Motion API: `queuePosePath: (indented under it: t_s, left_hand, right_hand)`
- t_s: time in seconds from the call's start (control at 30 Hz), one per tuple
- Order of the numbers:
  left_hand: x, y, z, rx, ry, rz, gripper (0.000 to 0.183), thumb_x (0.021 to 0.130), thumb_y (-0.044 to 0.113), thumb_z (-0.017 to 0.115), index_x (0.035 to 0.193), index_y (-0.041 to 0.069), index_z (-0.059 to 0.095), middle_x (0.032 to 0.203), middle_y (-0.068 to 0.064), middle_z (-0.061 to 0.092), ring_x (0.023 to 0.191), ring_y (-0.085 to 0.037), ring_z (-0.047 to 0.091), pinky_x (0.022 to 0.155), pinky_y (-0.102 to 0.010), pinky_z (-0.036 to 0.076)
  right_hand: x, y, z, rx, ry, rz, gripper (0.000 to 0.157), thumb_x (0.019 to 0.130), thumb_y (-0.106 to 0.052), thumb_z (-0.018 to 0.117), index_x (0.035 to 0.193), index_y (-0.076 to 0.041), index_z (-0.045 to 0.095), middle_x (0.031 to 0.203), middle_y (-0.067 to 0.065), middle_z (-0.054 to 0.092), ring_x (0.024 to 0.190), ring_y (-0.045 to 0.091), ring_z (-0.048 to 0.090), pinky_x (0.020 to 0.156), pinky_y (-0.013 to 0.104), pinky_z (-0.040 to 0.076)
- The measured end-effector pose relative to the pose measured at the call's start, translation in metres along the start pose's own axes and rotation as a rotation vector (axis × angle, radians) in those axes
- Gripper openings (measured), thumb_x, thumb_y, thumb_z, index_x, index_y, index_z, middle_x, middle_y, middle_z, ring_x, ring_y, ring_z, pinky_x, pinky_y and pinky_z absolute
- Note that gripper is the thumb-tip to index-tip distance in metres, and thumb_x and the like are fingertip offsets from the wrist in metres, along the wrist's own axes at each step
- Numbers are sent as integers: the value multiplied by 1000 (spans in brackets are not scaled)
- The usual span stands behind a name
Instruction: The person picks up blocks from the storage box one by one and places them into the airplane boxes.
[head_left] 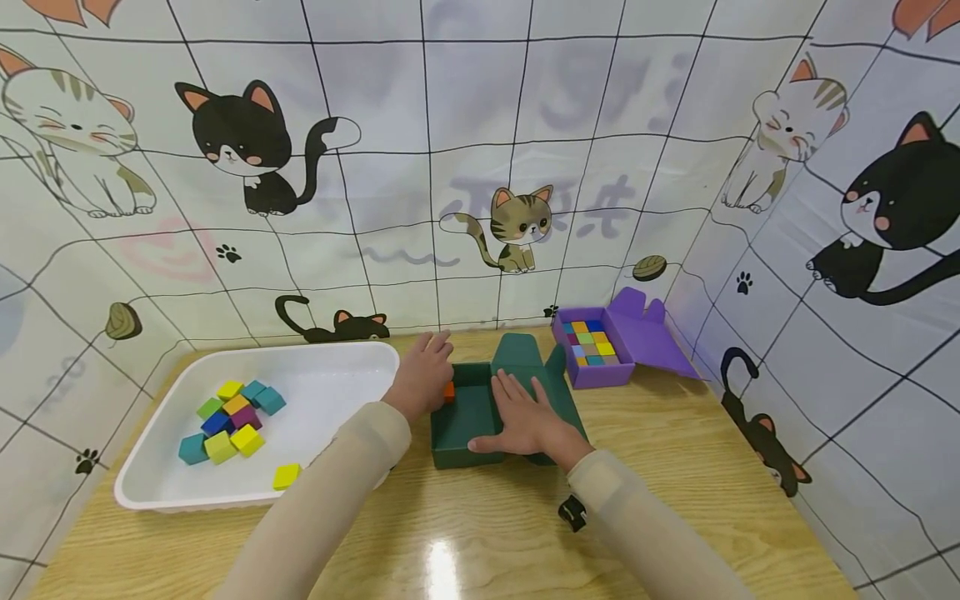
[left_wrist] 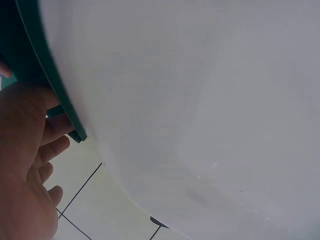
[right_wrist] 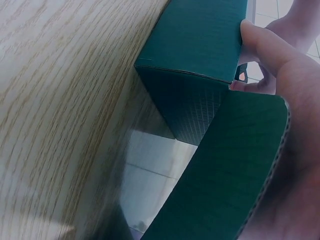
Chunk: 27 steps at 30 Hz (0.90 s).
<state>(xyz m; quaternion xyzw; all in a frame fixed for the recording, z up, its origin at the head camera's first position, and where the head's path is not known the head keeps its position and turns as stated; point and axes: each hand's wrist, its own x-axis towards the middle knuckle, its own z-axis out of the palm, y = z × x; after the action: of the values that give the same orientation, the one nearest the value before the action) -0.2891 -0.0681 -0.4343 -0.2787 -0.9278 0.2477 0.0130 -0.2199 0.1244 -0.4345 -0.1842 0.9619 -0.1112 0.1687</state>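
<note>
With the spread right hand (head_left: 527,419) resting on the green box (head_left: 463,458) beside the white tray (head_left: 330,383), the left hand (head_left: 422,375), its hold hidden, should square the orange block (head_left: 449,393) along the box's left side.

Cubes (head_left: 246,417) in tray (head_left: 322,392), box (head_left: 465,429) right of tray, on table (head_left: 675,475)

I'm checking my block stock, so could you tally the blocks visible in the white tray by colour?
Yellow blocks, one duller: 4
Teal blocks: 3
Green block: 1
Blue block: 1
Orange block: 1
Purple block: 1
Total visible in the white tray: 11
</note>
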Motion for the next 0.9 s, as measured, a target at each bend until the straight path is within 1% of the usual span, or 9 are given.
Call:
queuePosePath:
  t_s: [0.1, 0.3, 0.4, 0.53, 0.63, 0.7, 0.77, 0.83, 0.9]
  left_hand:
    - [1, 1, 0, 4, -8, 0, 17, 87, 36, 65, 95, 23, 74, 142, -3, 49, 150, -26, 18, 124, -45, 15]
    - [3, 1, 1, 4, -24, -3, 17, 88, 35, 65, 98, 23, 73, 144, -3, 48, 150, -26, 18, 125, -45, 14]
    - [2, 0, 1, -15, -19, -12, 17, 88, 33, 65, 97, 22, 74, 144, -4, 49, 150, -26, 20, 124, -45, 15]
    - [0, -1, 2, -48, 12, -21, 15, 88, 30, 65, 93, 19, 74, 141, -5, 52, 147, -27, 25, 123, -45, 19]
    - [-3, -3, 2, -85, 30, -17, 15, 89, 27, 65, 93, 17, 74, 139, -7, 53, 146, -28, 28, 122, -45, 21]
    - [-6, -7, -3, -140, 42, -11, 13, 88, 25, 66, 93, 16, 74, 136, -8, 55, 146, -28, 29, 122, -45, 22]
    - [-11, -14, -10, -199, 46, 0, 12, 88, 27, 68, 92, 16, 72, 135, -8, 55, 147, -29, 28, 122, -45, 22]
    - [-17, -25, -18, -265, 71, 10, 13, 87, 29, 70, 90, 16, 71, 134, -8, 54, 147, -30, 27, 122, -46, 22]
    - [-26, -39, -22, -306, 111, 19, 15, 86, 32, 72, 88, 17, 70, 133, -9, 54, 147, -32, 28, 121, -47, 24]
  right_hand:
    - [0, 0, 0, 3, 2, 0, 111, 81, -74, 55, 157, -6, 10, 165, 11, 5, 153, 29, 8, 122, 59, -1]
    - [-1, -1, 0, 7, 7, 1, 111, 81, -73, 56, 156, -5, 11, 165, 11, 6, 153, 29, 9, 122, 59, 0]
    - [0, -2, 1, 7, 6, -2, 112, 81, -73, 56, 156, -5, 10, 165, 11, 5, 153, 28, 8, 122, 58, -1]
    - [-1, -3, 2, 11, 4, -2, 111, 81, -74, 56, 157, -6, 9, 165, 10, 5, 154, 28, 8, 122, 58, -1]
    - [-1, -5, 2, 16, 2, -3, 111, 81, -73, 56, 157, -6, 10, 165, 10, 5, 154, 27, 8, 122, 58, 0]
    - [-1, -6, 2, 21, -2, -4, 111, 81, -73, 56, 156, -6, 10, 165, 10, 5, 154, 27, 8, 122, 57, 0]
    - [-2, -6, 1, 23, -6, -2, 111, 81, -73, 56, 157, -7, 9, 165, 10, 4, 154, 27, 7, 122, 57, -1]
    - [-2, -6, 1, 24, -6, -1, 110, 82, -73, 56, 157, -7, 9, 165, 10, 4, 154, 27, 7, 122, 57, -1]
    - [-3, -5, 1, 27, -4, -2, 110, 81, -73, 56, 157, -7, 9, 165, 10, 3, 154, 28, 7, 122, 57, -2]
